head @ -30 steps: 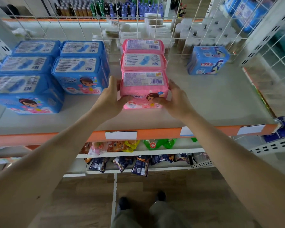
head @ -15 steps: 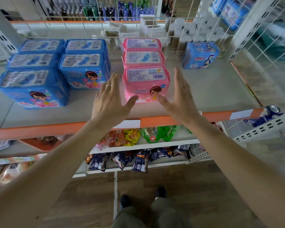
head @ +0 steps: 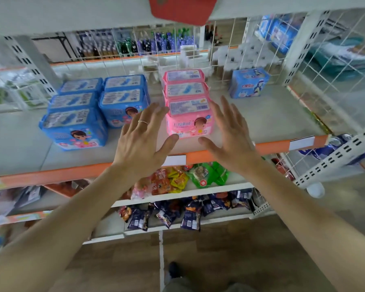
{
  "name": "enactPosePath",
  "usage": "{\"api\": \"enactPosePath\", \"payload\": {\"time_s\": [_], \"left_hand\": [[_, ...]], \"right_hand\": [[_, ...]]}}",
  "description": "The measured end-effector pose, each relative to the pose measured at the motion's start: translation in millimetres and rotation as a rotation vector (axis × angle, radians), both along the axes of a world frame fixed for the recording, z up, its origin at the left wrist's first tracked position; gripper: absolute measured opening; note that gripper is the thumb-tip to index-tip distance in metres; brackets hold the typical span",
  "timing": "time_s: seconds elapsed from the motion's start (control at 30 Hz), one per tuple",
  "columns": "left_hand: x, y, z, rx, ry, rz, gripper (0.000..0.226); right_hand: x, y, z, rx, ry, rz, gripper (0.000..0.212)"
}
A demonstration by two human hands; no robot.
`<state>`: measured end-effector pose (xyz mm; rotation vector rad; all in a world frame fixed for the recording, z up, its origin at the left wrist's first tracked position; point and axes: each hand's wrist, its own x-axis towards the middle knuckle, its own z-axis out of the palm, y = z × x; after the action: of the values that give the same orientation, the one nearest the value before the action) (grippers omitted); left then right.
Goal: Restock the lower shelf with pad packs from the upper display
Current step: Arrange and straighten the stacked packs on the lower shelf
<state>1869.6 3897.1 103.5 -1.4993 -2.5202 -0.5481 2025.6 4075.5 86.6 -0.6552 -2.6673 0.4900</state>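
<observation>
Three pink pad packs (head: 189,106) are lined front to back on the shelf (head: 272,116), the rear two partly hidden and their labels blurred. Left hand (head: 142,142) and right hand (head: 230,138) are spread flat, fingers straight, either side of the front pack, nothing gripped.

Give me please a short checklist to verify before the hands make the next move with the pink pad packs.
1. Left hand free: ok, fingers spread, holding nothing.
2. Right hand free: ok, open too.
3. Front pink pack standing square on the shelf: ok.
4. Pink row in line: ok, three packs one behind another.
5. Room beside the row: ok, bare shelf to its right.
6. Stock on the upper display: cannot tell, only a red item shows.
</observation>
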Motion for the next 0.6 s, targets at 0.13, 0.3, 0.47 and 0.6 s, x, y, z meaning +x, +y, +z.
{"api": "enactPosePath", "payload": {"time_s": [0.13, 0.3, 0.47, 0.6], "left_hand": [[28.5, -3.0, 11.0, -0.012, 0.07, 0.022, 0.065], [85.9, -2.6, 25.8, -0.03, 0.088, 0.065, 0.063], [131.1, 0.3, 33.8, 0.031, 0.183, 0.063, 0.063], [161.4, 2.4, 34.8, 0.023, 0.206, 0.084, 0.066]], "right_hand": [[26.4, 1.9, 13.2, 0.047, 0.043, 0.054, 0.083], [71.8, 15.4, 27.3, 0.077, 0.067, 0.115, 0.081], [105.0, 15.4, 35.5, 0.123, 0.086, 0.201, 0.077], [124.3, 14.1, 45.0, 0.123, 0.069, 0.255, 0.078]]}}
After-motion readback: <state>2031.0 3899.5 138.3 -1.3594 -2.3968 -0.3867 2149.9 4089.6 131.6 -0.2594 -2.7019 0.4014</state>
